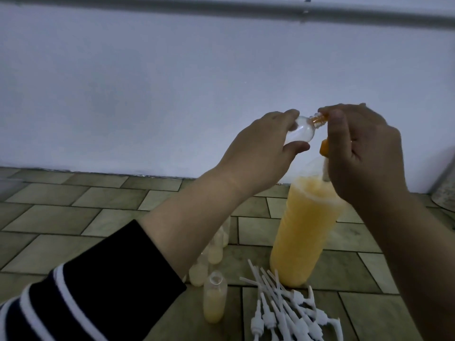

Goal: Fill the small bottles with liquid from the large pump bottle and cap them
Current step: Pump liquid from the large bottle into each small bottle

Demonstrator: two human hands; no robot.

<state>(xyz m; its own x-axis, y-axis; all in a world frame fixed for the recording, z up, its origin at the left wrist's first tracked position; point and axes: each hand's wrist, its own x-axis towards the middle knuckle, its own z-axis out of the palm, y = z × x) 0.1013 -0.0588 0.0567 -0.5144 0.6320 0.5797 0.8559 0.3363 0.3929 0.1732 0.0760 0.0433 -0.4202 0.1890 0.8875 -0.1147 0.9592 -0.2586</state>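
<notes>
My left hand (261,146) grips a small clear bottle (129,132), tilted with its neck toward the right. The neck meets the orange pump nozzle (147,118) of the large bottle of yellow-orange liquid (305,230). My right hand (362,153) is curled over the orange pump head (324,146), fingers on top of it. Most of the pump is hidden by that hand. The small bottle looks nearly empty.
Several small filled bottles (214,247) stand in a row under my left forearm; one open half-filled bottle (214,300) stands nearest. A pile of white pump caps (290,308) lies on the tiled floor (73,217). A white wall (172,82) is right behind.
</notes>
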